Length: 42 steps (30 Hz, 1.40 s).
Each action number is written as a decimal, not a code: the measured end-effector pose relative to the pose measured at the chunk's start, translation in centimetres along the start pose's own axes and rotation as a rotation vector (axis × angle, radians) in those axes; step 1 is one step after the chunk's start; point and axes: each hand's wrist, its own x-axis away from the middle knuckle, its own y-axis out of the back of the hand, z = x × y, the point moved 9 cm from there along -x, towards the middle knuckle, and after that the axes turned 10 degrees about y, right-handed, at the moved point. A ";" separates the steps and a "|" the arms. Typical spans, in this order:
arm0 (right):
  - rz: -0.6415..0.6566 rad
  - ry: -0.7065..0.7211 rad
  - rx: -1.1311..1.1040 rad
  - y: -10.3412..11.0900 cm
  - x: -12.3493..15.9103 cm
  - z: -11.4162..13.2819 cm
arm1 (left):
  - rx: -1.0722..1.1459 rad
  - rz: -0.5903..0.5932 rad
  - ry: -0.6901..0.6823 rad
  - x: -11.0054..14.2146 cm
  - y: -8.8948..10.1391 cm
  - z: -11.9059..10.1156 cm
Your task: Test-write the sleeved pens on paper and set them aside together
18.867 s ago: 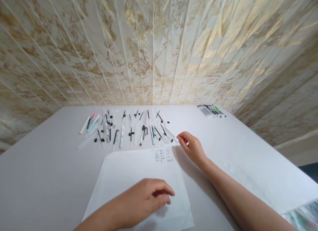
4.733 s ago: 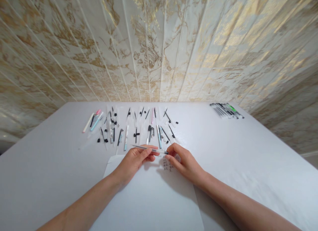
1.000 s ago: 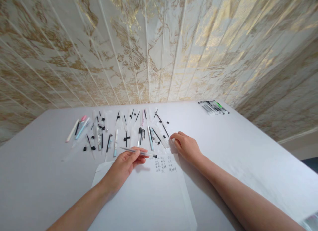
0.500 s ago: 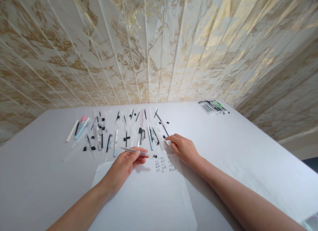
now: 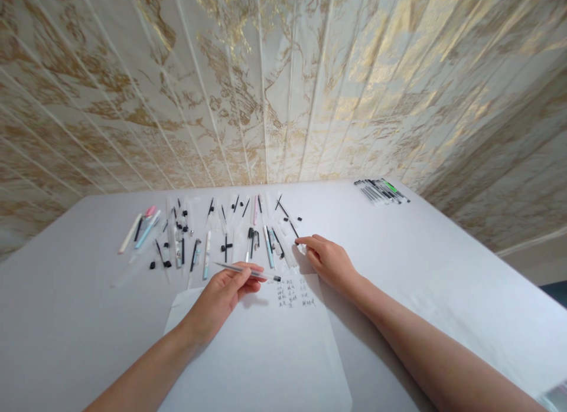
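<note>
My left hand [image 5: 230,285] is closed around a clear pen [image 5: 261,274] with a dark end, held nearly level above the top of a white paper sheet [image 5: 257,353]. Several handwritten characters [image 5: 290,294] show on the sheet just right of that pen. At the right end of the loose pen parts, my right hand [image 5: 330,261] has its fingertips closed at a small black pen cap [image 5: 296,242]. The thumb is partly hidden under the index finger. A thin black refill [image 5: 290,223] lies just beyond these fingertips.
Pen barrels, refills and black caps lie scattered across the white table [image 5: 398,264]. A white-and-blue pen [image 5: 207,255] is among them, and a pink cap [image 5: 150,211] is at the left. A row of pens [image 5: 381,192] lies at the back right, before the patterned wall [image 5: 266,105].
My right hand has shifted slightly away from me, and the black cap at its fingertips has moved a little right and back. My left hand keeps the pen in nearly the same place.
</note>
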 end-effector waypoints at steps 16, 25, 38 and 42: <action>0.121 0.053 0.186 -0.5 -4.7 1.4 | 0.014 0.023 -0.001 0.0 -0.2 -0.2; -0.101 -0.040 -0.013 2.3 -3.5 -2.1 | 0.016 0.020 0.013 0.1 -0.2 -0.2; -0.078 -0.058 -0.154 1.2 -3.7 -3.3 | 0.015 0.017 0.012 0.1 -0.1 -0.2; -0.027 -0.009 -0.184 0.6 -3.8 -2.4 | 0.008 0.015 0.006 0.0 -0.1 -0.2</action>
